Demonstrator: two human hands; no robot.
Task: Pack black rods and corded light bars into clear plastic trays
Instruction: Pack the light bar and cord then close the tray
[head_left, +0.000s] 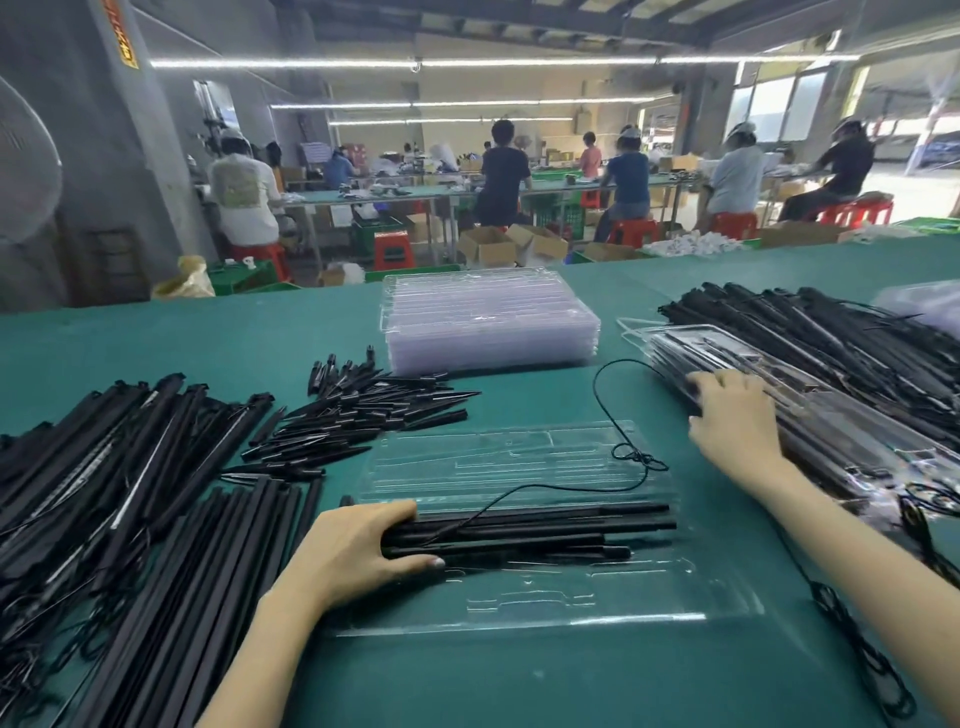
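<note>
An open clear plastic tray (519, 597) lies on the green table in front of me. Across its middle lies a bundle of black rods (545, 532), and my left hand (358, 545) grips their left ends. A thin black cord (613, 415) loops up from the bundle over the tray's far half. My right hand (732, 421) rests with spread fingers on a packed clear tray (831, 415) at the right, which holds black bars.
A stack of empty clear trays (488, 322) stands at the table's middle back. Short black spikes (363, 410) are heaped left of centre. Long black bars (104, 467) fill the left side, another pile (831, 332) the right. Seated workers occupy benches beyond.
</note>
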